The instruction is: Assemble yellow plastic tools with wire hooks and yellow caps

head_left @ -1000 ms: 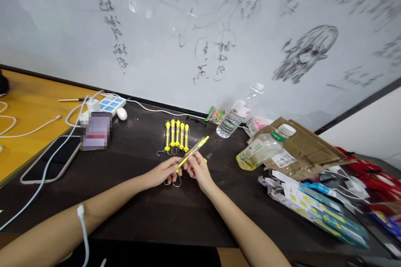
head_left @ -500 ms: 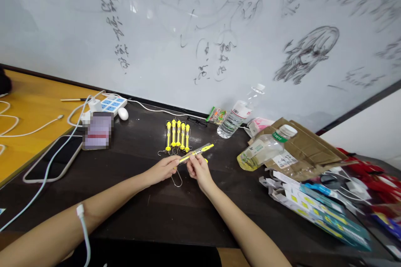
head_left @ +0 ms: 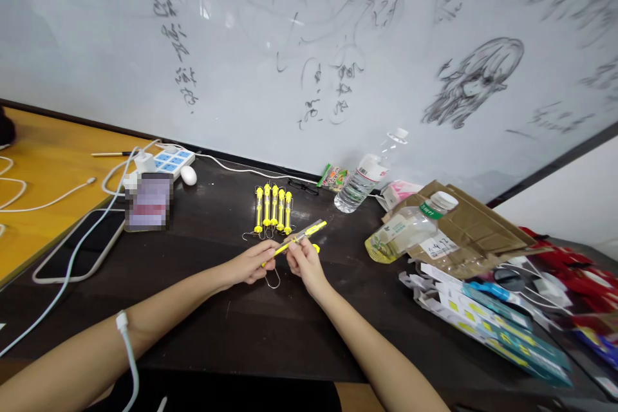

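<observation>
Both my hands are closed on one spring scale (head_left: 309, 230), a clear tube with yellow parts, tilted up to the right above the dark table. My left hand (head_left: 253, 262) pinches its yellow lower part, whose tip shows below the fingers. The fingertips of my right hand (head_left: 305, 261) grip the tube near its middle. A wire hook (head_left: 273, 280) shows between the hands; what it joins is hidden. Beside my right fingers sits a small yellow piece (head_left: 316, 248), partly covered. Several yellow spring scales (head_left: 273, 207) with hooks lie in a row just beyond.
Right of my hands are a tipped drink bottle (head_left: 405, 232), a water bottle (head_left: 357, 187), cardboard (head_left: 483, 232) and an opened box (head_left: 492, 322). Two phones (head_left: 80, 248) and a power strip (head_left: 174, 159) lie left. A white cable (head_left: 126, 347) crosses my left forearm. A whiteboard (head_left: 232, 77) stands behind.
The yellow part in the spring scale has shifted slightly down and left, and its lower tip now shows under my left fingers. Both hands keep their grip in nearly the same place.
</observation>
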The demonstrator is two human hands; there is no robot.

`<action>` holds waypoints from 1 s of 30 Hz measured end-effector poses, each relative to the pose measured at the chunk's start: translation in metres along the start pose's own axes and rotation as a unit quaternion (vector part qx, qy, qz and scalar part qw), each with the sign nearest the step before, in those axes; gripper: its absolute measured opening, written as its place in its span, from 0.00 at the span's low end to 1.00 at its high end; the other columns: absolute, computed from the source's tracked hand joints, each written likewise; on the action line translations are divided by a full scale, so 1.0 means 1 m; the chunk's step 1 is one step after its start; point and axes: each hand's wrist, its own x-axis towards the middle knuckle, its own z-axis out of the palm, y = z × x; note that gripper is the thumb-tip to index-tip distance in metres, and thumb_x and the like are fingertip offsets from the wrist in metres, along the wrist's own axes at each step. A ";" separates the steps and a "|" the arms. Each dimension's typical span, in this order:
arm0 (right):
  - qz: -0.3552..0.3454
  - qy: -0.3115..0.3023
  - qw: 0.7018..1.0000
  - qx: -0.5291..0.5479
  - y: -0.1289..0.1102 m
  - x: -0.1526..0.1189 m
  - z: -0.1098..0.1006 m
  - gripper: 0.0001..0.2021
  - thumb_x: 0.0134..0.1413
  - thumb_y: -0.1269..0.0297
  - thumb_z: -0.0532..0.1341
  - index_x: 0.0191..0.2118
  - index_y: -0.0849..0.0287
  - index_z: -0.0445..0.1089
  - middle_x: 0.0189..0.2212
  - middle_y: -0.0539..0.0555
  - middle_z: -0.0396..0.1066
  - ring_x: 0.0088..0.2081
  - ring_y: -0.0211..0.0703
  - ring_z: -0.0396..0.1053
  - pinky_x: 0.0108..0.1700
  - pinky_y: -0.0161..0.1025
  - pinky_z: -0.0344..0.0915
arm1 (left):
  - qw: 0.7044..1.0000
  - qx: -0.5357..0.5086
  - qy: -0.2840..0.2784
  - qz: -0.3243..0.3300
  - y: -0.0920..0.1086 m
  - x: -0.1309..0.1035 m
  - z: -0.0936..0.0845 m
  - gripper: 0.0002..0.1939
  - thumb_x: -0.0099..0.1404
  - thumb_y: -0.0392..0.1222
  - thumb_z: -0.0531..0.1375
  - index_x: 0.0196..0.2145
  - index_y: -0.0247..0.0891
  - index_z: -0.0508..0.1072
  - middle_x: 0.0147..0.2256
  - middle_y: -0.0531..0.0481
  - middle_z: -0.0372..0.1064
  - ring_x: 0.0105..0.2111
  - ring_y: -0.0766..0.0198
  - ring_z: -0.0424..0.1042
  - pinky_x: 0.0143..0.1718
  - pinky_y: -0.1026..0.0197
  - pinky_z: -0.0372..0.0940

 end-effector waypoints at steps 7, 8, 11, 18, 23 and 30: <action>-0.015 0.014 1.000 0.001 -0.005 0.001 -0.001 0.16 0.51 0.50 0.61 0.37 0.57 0.62 0.13 0.38 0.51 0.13 0.27 0.43 0.14 0.26 0.40 | 0.998 0.031 0.049 -0.010 -0.002 0.003 0.000 0.26 0.62 0.60 0.55 0.47 0.37 0.63 0.19 0.63 0.47 0.12 0.77 0.42 0.09 0.74 0.40; -0.016 0.018 1.000 0.000 -0.006 0.001 -0.002 0.15 0.51 0.51 0.61 0.37 0.57 0.62 0.13 0.38 0.51 0.13 0.27 0.43 0.14 0.26 0.40 | 0.998 0.029 0.053 -0.014 -0.001 0.003 0.000 0.25 0.62 0.61 0.54 0.46 0.37 0.63 0.20 0.63 0.48 0.13 0.77 0.42 0.09 0.74 0.40; -0.027 0.041 0.999 0.003 -0.009 0.004 -0.008 0.15 0.52 0.51 0.61 0.37 0.58 0.63 0.13 0.39 0.52 0.13 0.27 0.43 0.13 0.26 0.42 | 0.998 0.016 0.060 -0.020 0.002 0.002 0.000 0.24 0.63 0.61 0.54 0.43 0.37 0.64 0.21 0.61 0.51 0.13 0.78 0.42 0.10 0.74 0.38; -0.084 0.123 0.989 0.012 -0.022 0.014 -0.032 0.16 0.51 0.50 0.61 0.34 0.57 0.62 0.16 0.41 0.58 0.13 0.27 0.51 0.12 0.24 0.48 | 0.998 0.003 0.055 -0.017 0.003 0.001 -0.003 0.19 0.61 0.56 0.57 0.37 0.36 0.64 0.21 0.62 0.53 0.12 0.80 0.42 0.09 0.75 0.38; -0.110 0.170 0.979 0.033 -0.035 0.023 -0.059 0.17 0.50 0.48 0.61 0.32 0.56 0.58 0.21 0.45 0.66 0.20 0.33 0.65 0.15 0.27 0.59 | 0.998 0.006 0.059 -0.015 0.002 0.001 -0.004 0.17 0.61 0.54 0.57 0.37 0.37 0.64 0.21 0.61 0.56 0.10 0.81 0.42 0.08 0.75 0.38; -0.004 0.203 0.969 -0.143 -0.029 0.050 -0.098 0.20 0.48 0.46 0.57 0.38 0.59 0.61 0.16 0.44 0.64 0.13 0.32 0.58 0.13 0.28 0.53 | 0.996 -0.015 0.082 0.007 0.001 0.003 -0.007 0.17 0.61 0.54 0.57 0.38 0.37 0.64 0.20 0.62 0.56 0.10 0.80 0.43 0.07 0.75 0.39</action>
